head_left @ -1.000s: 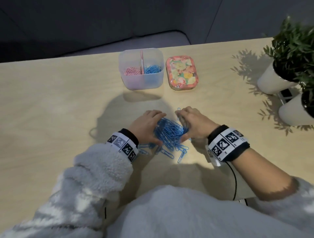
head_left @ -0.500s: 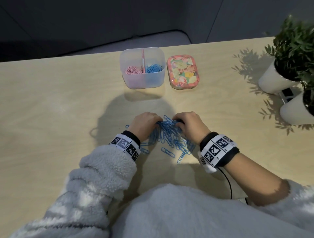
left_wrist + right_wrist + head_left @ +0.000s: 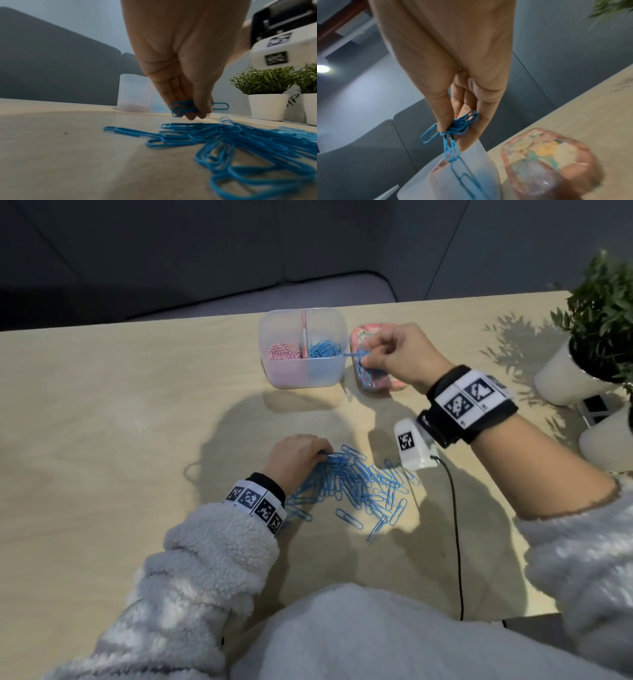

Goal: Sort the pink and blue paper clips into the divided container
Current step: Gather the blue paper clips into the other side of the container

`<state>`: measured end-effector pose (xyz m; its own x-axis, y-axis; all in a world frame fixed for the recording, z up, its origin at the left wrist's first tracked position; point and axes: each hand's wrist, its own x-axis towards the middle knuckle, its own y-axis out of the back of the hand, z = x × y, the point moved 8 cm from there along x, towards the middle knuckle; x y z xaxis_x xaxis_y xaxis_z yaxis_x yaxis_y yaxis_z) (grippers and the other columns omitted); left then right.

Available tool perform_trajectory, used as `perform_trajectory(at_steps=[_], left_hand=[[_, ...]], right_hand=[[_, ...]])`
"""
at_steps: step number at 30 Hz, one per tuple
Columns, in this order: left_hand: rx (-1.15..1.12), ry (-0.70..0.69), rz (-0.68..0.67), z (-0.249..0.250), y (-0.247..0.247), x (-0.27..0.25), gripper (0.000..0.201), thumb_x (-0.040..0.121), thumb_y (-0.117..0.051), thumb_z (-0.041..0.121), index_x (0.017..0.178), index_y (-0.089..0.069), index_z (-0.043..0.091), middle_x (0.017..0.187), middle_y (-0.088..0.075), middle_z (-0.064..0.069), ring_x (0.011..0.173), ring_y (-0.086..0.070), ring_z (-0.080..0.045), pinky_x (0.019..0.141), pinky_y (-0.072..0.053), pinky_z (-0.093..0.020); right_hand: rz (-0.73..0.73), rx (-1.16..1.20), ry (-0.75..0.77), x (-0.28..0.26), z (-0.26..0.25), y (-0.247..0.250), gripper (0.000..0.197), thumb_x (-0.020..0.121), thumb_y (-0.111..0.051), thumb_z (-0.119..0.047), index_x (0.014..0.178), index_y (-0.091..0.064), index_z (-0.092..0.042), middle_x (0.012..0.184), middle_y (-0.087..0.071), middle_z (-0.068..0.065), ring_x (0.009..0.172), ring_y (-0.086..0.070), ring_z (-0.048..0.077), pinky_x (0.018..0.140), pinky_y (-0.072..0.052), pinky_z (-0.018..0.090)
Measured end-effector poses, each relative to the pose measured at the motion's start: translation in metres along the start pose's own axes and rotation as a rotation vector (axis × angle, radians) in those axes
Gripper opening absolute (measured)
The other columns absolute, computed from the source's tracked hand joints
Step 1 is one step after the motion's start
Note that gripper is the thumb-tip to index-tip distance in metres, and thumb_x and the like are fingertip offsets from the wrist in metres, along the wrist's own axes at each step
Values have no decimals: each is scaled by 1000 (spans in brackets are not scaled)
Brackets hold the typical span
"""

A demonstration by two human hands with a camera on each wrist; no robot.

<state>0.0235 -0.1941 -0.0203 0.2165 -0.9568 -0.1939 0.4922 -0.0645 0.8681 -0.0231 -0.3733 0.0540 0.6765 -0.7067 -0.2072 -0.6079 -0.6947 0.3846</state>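
Observation:
A heap of blue paper clips (image 3: 356,484) (image 3: 240,139) lies on the wooden table in front of me. My left hand (image 3: 301,457) (image 3: 190,109) pinches a few blue clips just above the heap's left edge. My right hand (image 3: 387,354) (image 3: 453,128) is raised beside the translucent divided container (image 3: 274,371) (image 3: 471,180), over the floral lid, and pinches a dangling bunch of blue clips (image 3: 363,364) (image 3: 452,138). The container's left compartment holds pink clips (image 3: 282,352), its right compartment blue clips (image 3: 323,349).
A floral tin lid (image 3: 368,337) (image 3: 547,155) lies right of the container, partly under my right hand. Two potted plants in white pots (image 3: 568,378) (image 3: 267,105) stand at the table's right edge. A black cable (image 3: 455,542) trails from my right wrist camera (image 3: 412,445).
My right hand has left the heap with a bunch of blue clips and moved up to the container's right side. My left hand stays at the heap, now pinching a few clips.

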Motion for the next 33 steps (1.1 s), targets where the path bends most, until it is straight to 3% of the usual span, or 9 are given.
perform_trajectory(at_steps=[3,6,10,13,15,19,25,30,33], left_hand=[[-30,-8,31,0,5,-1,21,90,-53,18,105,-67,14,103,-70,-11,97,-62,-33,81,-49,-41],[-61,-9,65,-2,16,2,22,89,-55,18,106,-67,12,105,-71,-11,97,-63,-32,82,-47,-37],[-145,-12,212,-1,51,12,21,86,-59,14,104,-68,7,103,-73,-12,95,-66,-28,83,-45,-31],[-162,31,334,-5,84,30,22,86,-60,15,105,-68,6,102,-73,-15,94,-67,-27,85,-47,-30],[-143,61,401,-8,102,44,22,87,-59,17,105,-68,8,102,-72,-16,95,-66,-28,85,-48,-33],[-149,137,422,-12,117,80,29,88,-54,17,115,-62,8,112,-67,-17,106,-58,-29,93,-40,-33],[-72,243,342,-13,116,123,29,89,-54,25,109,-62,7,108,-67,-17,103,-59,-32,85,-43,-34],[-105,210,292,-9,116,126,31,92,-50,28,93,-63,1,102,-67,-21,101,-58,-37,87,-45,-38],[-123,101,368,-1,114,104,30,92,-43,26,99,-66,7,102,-69,-16,97,-59,-33,84,-42,-35]], right_hand=[[30,16,-17,34,-12,-3,12,80,-61,8,88,-61,-1,38,-55,-10,36,-54,1,46,-53,17],[69,-32,-54,63,-18,-12,22,79,-64,6,65,-56,-8,60,-56,1,47,-58,7,46,-54,22],[109,-108,-68,90,-24,-29,25,75,-69,1,61,-54,-13,74,-57,7,57,-60,19,45,-56,25],[84,-248,-63,97,-25,-39,7,76,-71,-7,80,-67,-3,91,-66,12,79,-66,25,68,-60,33],[60,-338,-50,98,-24,-41,17,79,-68,-9,94,-69,-2,104,-68,17,93,-65,27,87,-55,37],[75,-330,10,85,-29,-30,19,82,-54,-5,94,-69,-5,108,-67,17,105,-62,29,96,-50,38],[99,-83,80,30,-20,-10,20,81,-47,3,85,-66,-2,83,-66,20,73,-66,28,78,-57,40],[52,-28,8,-17,27,-2,18,87,-47,3,89,-64,3,71,-64,8,56,-60,7,64,-55,27],[30,-224,-4,-44,60,8,13,85,-55,-2,90,-67,0,73,-64,-3,52,-55,-11,61,-45,13]])
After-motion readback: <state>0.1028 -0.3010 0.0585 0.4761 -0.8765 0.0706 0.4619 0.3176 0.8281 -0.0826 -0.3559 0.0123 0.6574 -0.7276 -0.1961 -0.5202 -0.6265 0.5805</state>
